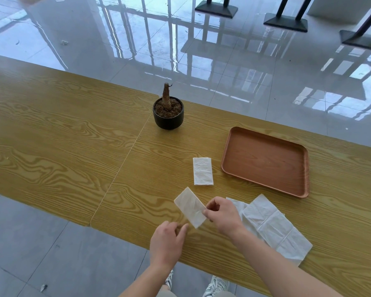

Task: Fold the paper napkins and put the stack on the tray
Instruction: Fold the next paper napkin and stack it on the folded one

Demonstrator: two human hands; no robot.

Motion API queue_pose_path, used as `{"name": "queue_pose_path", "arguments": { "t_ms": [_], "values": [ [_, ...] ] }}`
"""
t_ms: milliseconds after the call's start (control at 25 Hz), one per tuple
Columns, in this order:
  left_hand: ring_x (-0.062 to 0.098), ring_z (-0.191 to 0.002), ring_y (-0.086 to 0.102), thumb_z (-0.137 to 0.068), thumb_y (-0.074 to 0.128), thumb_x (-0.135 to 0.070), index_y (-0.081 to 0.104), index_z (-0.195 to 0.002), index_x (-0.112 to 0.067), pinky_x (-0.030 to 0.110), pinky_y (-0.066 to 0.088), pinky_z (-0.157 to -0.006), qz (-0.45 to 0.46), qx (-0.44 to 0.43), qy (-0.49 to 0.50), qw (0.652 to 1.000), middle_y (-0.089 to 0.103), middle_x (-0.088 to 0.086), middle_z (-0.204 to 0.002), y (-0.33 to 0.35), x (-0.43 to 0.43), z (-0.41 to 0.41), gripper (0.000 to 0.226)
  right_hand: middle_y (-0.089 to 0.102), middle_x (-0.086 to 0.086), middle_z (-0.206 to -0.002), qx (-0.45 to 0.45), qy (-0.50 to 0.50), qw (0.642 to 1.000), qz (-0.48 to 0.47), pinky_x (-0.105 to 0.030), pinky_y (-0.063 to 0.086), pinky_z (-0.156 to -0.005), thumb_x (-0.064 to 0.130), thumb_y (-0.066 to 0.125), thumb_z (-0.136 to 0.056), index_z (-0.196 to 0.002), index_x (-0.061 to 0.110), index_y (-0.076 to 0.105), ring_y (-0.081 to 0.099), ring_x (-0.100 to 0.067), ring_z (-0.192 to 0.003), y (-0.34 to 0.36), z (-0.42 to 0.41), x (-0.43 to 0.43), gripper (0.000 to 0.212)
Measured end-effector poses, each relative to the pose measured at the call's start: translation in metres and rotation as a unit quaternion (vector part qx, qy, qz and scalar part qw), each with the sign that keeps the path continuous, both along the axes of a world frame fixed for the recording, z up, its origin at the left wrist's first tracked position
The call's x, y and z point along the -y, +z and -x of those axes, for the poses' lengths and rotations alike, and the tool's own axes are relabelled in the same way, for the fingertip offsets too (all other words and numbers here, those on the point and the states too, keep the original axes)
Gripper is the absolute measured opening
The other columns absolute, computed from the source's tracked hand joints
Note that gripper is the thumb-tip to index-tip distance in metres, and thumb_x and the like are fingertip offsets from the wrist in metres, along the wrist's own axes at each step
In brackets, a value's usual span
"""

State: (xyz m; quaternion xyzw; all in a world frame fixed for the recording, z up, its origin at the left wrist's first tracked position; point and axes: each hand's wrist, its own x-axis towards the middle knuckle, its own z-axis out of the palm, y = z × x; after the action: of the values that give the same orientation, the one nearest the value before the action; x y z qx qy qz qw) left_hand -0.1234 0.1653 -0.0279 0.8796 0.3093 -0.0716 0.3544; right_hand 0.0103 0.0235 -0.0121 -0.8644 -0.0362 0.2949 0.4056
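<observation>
Right hand [223, 215] is pinching the folded napkin [189, 207], its length running eleven-to-five o'clock; left hand [166, 241] is hovering relaxed, seemingly empty.

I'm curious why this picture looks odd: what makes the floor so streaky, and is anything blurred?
Head view: the glossy floor mirrors bright windows and railings, hence the glare. Same view: light on the table is soft, and the plant pot casts barely a shadow. The right hand and its folded napkin look sharp; only the top left corner is smeared.
</observation>
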Motion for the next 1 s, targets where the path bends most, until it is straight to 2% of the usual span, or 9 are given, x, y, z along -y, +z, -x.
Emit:
{"name": "queue_pose_path", "arguments": {
  "t_ms": [80, 160, 240, 360, 560, 720, 840, 920, 1000],
  "values": [
    [0.008, -0.075, 0.063, -0.09, 0.058, -0.058, 0.075, -0.085, -0.023, 0.031, 0.051, -0.07, 0.097, -0.017, 0.059, 0.993, 0.069, -0.008, -0.078, 0.006, 0.009, -0.015, 0.039, 0.07, -0.001, -0.07, -0.028, -0.06, 0.996, -0.057, -0.027, 0.051, -0.058, 0.018, 0.079, -0.08, -0.077, 0.016, 0.068, 0.062, -0.011, -0.061, 0.004, 0.002, 0.001, 0.011],
    [0.011, -0.067, 0.068, -0.086, 0.068, -0.052, 0.076, -0.084, -0.02, 0.029, 0.053, -0.062, 0.284, -0.013, 0.163, 0.945, 0.076, -0.001, -0.077, 0.011, 0.016, -0.029, 0.033, 0.072, -0.007, -0.071, -0.044, -0.101, 0.989, -0.098, -0.028, 0.052, -0.055, 0.015, 0.079, -0.08, -0.079, 0.012, 0.068, 0.061, -0.011, -0.059, 0.007, 0.004, 0.001, 0.011],
    [0.013, -0.06, 0.067, -0.085, 0.075, -0.039, 0.076, -0.084, -0.015, 0.024, 0.046, -0.049, 0.377, -0.005, 0.234, 0.896, 0.077, 0.003, -0.075, 0.012, 0.02, -0.038, 0.025, 0.071, -0.007, -0.07, -0.047, -0.123, 0.984, -0.121, -0.03, 0.052, -0.054, 0.012, 0.078, -0.081, -0.079, 0.01, 0.068, 0.061, -0.012, -0.059, 0.009, 0.005, 0.001, 0.011],
    [0.011, -0.056, 0.066, -0.083, 0.079, -0.032, 0.076, -0.077, -0.013, 0.024, 0.046, -0.048, 0.368, 0.014, 0.262, 0.892, 0.076, 0.004, -0.071, 0.013, 0.021, -0.044, 0.02, 0.068, -0.002, -0.067, -0.048, -0.132, 0.982, -0.124, -0.03, 0.053, -0.055, 0.013, 0.078, -0.081, -0.078, 0.01, 0.067, 0.061, -0.012, -0.059, 0.007, 0.003, 0.007, 0.011],
    [0.011, -0.052, 0.06, -0.084, 0.075, -0.017, 0.076, -0.067, -0.017, 0.032, 0.051, -0.055, 0.307, 0.03, 0.246, 0.919, 0.072, 0.0, -0.06, 0.017, 0.013, -0.064, 0.016, 0.068, 0.0, -0.069, -0.049, -0.131, 0.987, -0.084, -0.038, 0.054, -0.064, 0.02, 0.078, -0.081, -0.076, 0.015, 0.068, 0.06, -0.014, -0.062, -0.001, -0.007, 0.009, 0.012],
    [0.014, -0.057, 0.063, -0.081, 0.077, -0.022, 0.075, -0.066, -0.019, 0.038, 0.057, -0.067, 0.256, 0.028, 0.225, 0.94, 0.073, -0.002, -0.061, 0.018, 0.004, -0.09, 0.015, 0.069, 0.002, -0.072, -0.034, -0.129, 0.989, -0.062, -0.04, 0.056, -0.07, 0.022, 0.078, -0.08, -0.075, 0.017, 0.068, 0.06, -0.014, -0.065, -0.002, -0.029, 0.0, 0.012],
    [0.007, -0.051, 0.061, -0.081, 0.077, -0.028, 0.074, -0.065, -0.023, 0.029, 0.05, -0.054, 0.221, 0.026, 0.211, 0.952, 0.07, -0.009, -0.055, 0.016, -0.001, -0.114, 0.017, 0.069, 0.004, -0.072, -0.009, -0.128, 0.991, -0.039, -0.039, 0.056, -0.069, 0.023, 0.077, -0.081, -0.076, 0.019, 0.068, 0.061, -0.013, -0.066, 0.0, -0.052, -0.011, 0.011],
    [0.004, -0.05, 0.061, -0.081, 0.076, -0.031, 0.073, -0.063, -0.025, 0.024, 0.045, -0.053, 0.202, 0.021, 0.207, 0.957, 0.068, -0.013, -0.053, 0.015, -0.004, -0.129, 0.019, 0.069, 0.006, -0.074, 0.01, -0.121, 0.992, -0.019, -0.038, 0.055, -0.07, 0.025, 0.075, -0.082, -0.076, 0.021, 0.068, 0.062, -0.012, -0.068, 0.0, -0.069, -0.018, 0.01],
    [0.003, -0.057, 0.064, -0.081, 0.075, -0.033, 0.072, -0.063, -0.026, 0.026, 0.047, -0.056, 0.183, 0.011, 0.203, 0.962, 0.069, -0.014, -0.056, 0.013, -0.006, -0.141, 0.02, 0.07, 0.007, -0.077, 0.022, -0.115, 0.993, -0.001, -0.036, 0.055, -0.073, 0.027, 0.074, -0.083, -0.077, 0.023, 0.068, 0.063, -0.012, -0.073, -0.002, -0.081, -0.023, 0.009]
  ]
}}
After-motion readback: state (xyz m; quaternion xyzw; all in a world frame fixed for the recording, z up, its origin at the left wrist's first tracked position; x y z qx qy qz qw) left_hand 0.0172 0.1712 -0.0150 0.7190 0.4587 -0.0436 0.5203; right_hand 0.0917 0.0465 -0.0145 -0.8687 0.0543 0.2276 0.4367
